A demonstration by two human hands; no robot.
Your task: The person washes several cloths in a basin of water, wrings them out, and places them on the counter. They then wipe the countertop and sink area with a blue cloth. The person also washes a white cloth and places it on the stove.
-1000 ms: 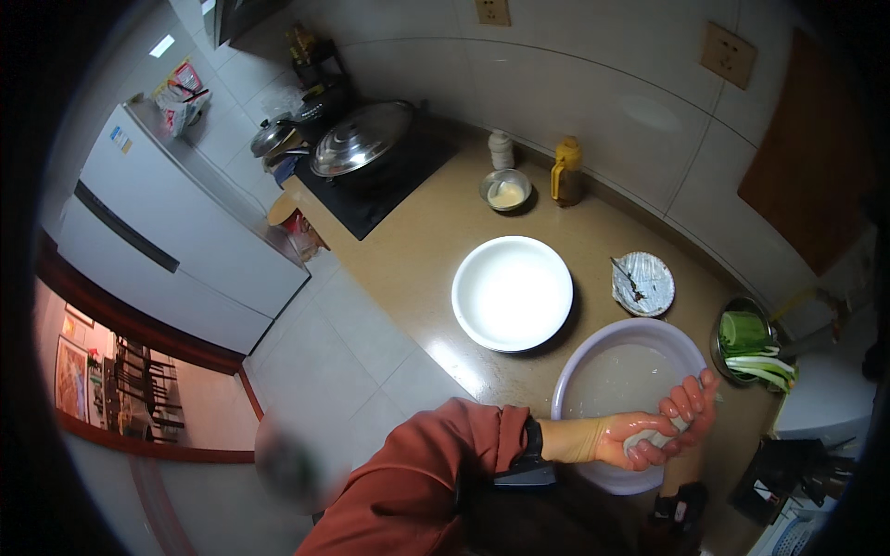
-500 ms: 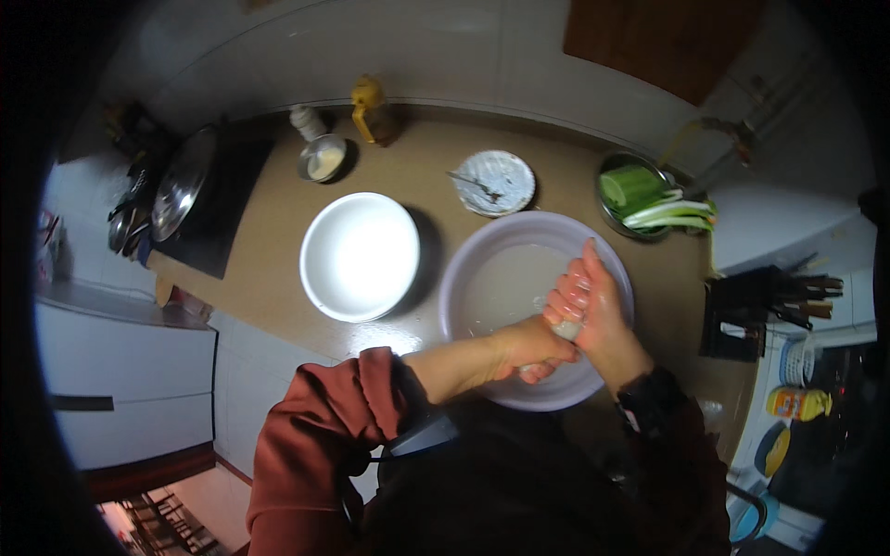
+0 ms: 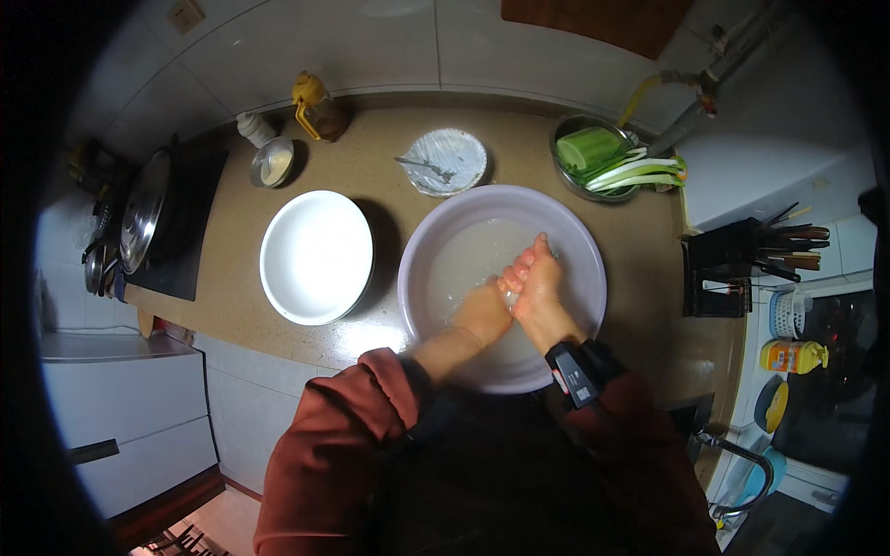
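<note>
A pale lilac basin point(image 3: 579, 232) of cloudy water stands on the counter in front of me. Both my hands are closed together over it, low near the water. My left hand point(image 3: 484, 313) is wrapped tight, knuckles up, and presses against the right. My right hand point(image 3: 538, 287) has its fingers curled and its thumb pointing up. A wet whitish lump point(image 3: 510, 298) shows in the small gap between the hands; most of it is hidden, and its kind cannot be made out. Small pale bits float in the water.
Left of the basin stands a white bowl point(image 3: 317, 258). Behind are a plate with a spoon point(image 3: 445, 159), a small metal bowl point(image 3: 273, 163), an oil jug point(image 3: 320, 107) and a bowl of green vegetables point(image 3: 593, 153). A knife block point(image 3: 718, 269) stands right, a cooktop point(image 3: 190, 222) left.
My hands have lowered toward the water, and the left has turned knuckles up. The lump shows less between them. My view has shifted, so the counter things sit further left.
</note>
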